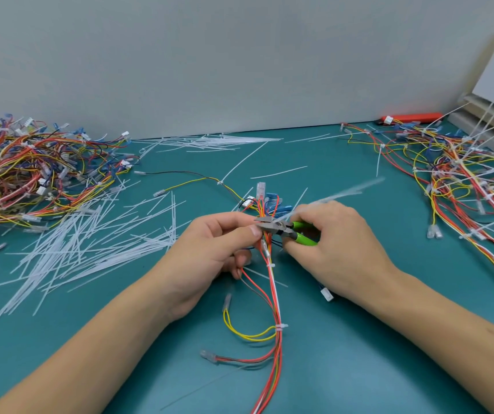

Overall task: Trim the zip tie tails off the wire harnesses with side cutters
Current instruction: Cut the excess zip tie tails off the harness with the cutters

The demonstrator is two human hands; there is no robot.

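At centre, left hand (218, 249) pinches harness (272, 282); right hand (326, 240) grips cutters (281, 230), snipping tail (344, 192) toward 2 o'clock; next, find another tie.

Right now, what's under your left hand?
Under the left hand red and yellow wires of the harness run toward me over the green mat. What its palm covers is hidden.

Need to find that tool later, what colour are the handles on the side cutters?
Bright green handles, held in the right hand; head view.
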